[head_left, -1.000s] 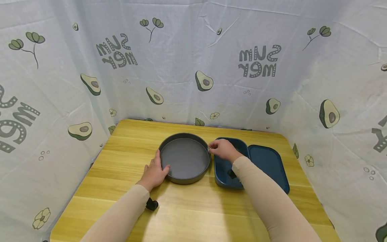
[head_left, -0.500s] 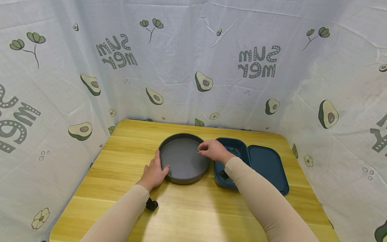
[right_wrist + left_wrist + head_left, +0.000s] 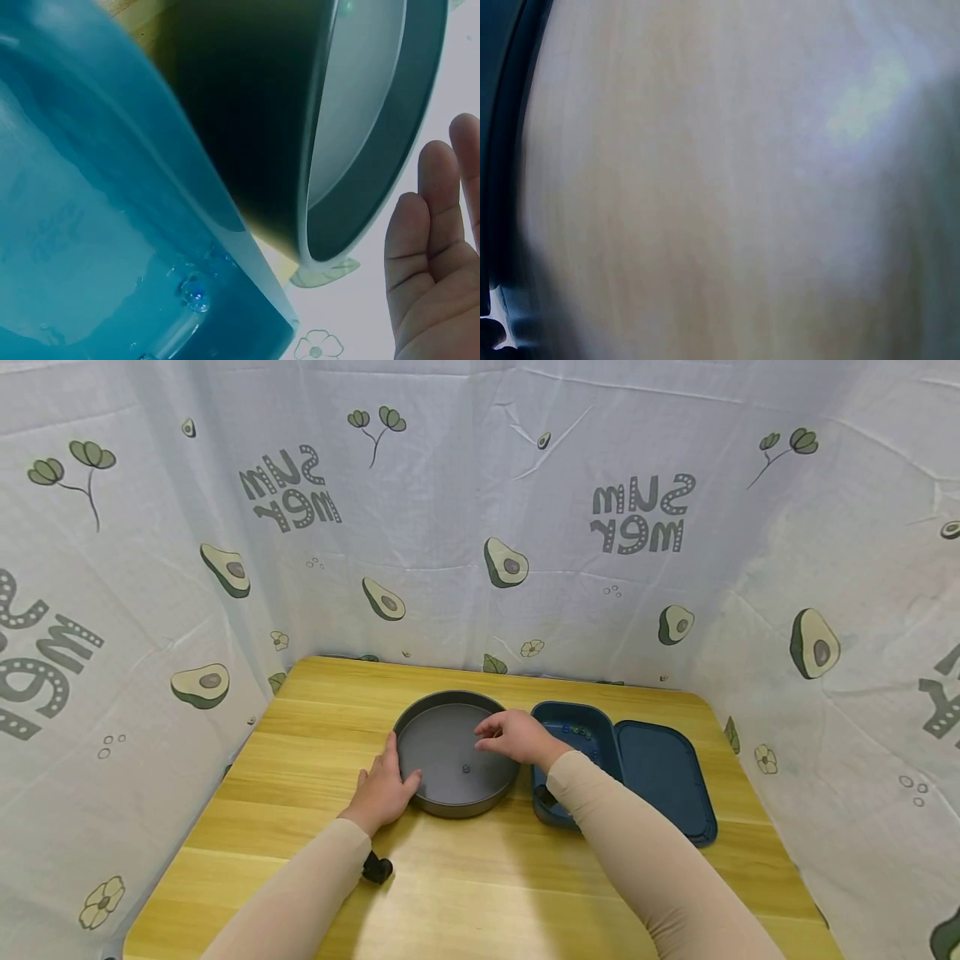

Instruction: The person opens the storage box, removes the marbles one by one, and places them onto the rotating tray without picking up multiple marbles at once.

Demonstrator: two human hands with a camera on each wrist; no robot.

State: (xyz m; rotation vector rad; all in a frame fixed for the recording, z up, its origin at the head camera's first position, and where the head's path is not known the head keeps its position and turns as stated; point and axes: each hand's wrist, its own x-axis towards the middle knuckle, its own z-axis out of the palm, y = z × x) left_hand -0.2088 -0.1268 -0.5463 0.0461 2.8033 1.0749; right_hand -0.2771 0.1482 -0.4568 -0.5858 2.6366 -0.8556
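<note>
A round dark grey pan [image 3: 450, 735] lies on the table, with a small marble [image 3: 466, 768] on its bottom. My left hand [image 3: 381, 787] rests against the pan's left side, fingers along the wall and thumb at the front rim. Over the pan's right part hovers my right hand [image 3: 517, 737], thumb and forefinger apart, nothing visible between them. Its spread fingers also show in the right wrist view. Just right of the pan, a blue rectangular box [image 3: 538, 777] holds several marbles [image 3: 577, 731]; my right forearm hides part of it.
A dark blue lid [image 3: 663, 768] lies flat against the box's right side. The wooden table [image 3: 465, 877] has a printed curtain [image 3: 450, 510] along its back and sides. Blurred tabletop [image 3: 705, 180] fills most of the left wrist view.
My right hand moves left from the pan's right rim over its inside and lets go of the marble, which now lies in the pan. My left hand stays in place.
</note>
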